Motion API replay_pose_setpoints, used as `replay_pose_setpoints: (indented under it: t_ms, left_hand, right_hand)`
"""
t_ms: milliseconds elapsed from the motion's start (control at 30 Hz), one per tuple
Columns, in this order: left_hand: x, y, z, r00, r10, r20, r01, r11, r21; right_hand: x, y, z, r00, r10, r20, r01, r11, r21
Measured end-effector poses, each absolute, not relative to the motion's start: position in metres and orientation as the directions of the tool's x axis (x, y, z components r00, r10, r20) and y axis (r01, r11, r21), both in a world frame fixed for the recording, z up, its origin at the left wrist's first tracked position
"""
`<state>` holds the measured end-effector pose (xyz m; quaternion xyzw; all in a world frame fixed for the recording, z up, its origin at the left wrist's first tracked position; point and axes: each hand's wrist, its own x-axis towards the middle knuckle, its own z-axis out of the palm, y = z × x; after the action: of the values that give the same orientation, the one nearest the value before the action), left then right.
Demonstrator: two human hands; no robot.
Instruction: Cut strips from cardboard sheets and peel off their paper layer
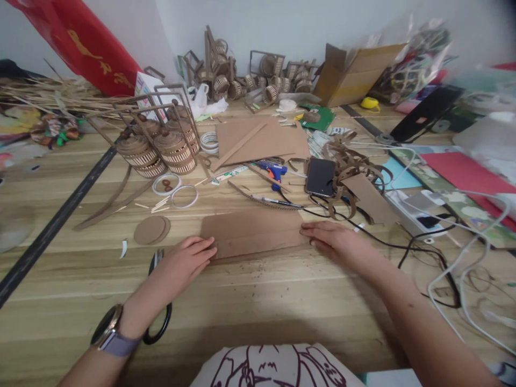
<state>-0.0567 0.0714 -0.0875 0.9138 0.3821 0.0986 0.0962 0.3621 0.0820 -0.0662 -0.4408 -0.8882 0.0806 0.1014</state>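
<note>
A long rectangular piece of brown corrugated cardboard (253, 232) lies flat on the wooden table (258, 301) in front of me. My left hand (186, 262) rests at its left end, fingers stretched out and touching the edge. My right hand (334, 239) lies flat at the cardboard's right end, fingers extended and pressing on it. Black-handled scissors (158, 301) lie on the table partly under my left wrist. Two round cardboard discs (151, 230) sit just left of the cardboard piece.
Behind are a blue glue gun (274, 171), a dark phone (320, 176), curled cardboard strips (350, 166), flat cardboard sheets (258, 140), cardboard lantern models (161, 142) and white rings (177, 191). Black and white cables (435, 252) trail on the right. A black bar (56, 226) crosses the left.
</note>
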Motion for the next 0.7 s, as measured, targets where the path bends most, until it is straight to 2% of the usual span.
replay_pose_setpoints:
  t_ms: [233,500,600,700]
  left_hand:
    - [-0.054,0.071,-0.082,0.683,0.727,0.076,0.683,-0.672,0.286]
    - [-0.048,0.078,-0.065,0.687,0.726,-0.028,0.717,-0.671,0.188]
    - [-0.037,0.087,-0.051,0.694,0.711,-0.118,0.719,-0.671,0.183]
    - [-0.019,0.101,-0.035,0.736,0.622,-0.268,0.671,-0.724,0.161]
  right_hand:
    - [0.364,0.083,-0.067,-0.604,0.787,0.126,0.753,0.616,-0.232]
    - [0.369,0.088,-0.076,-0.608,0.779,0.152,0.741,0.626,-0.242]
    - [0.372,0.090,-0.080,-0.628,0.760,0.167,0.726,0.650,-0.223]
    - [0.372,0.091,-0.081,-0.634,0.755,0.168,0.718,0.655,-0.238]
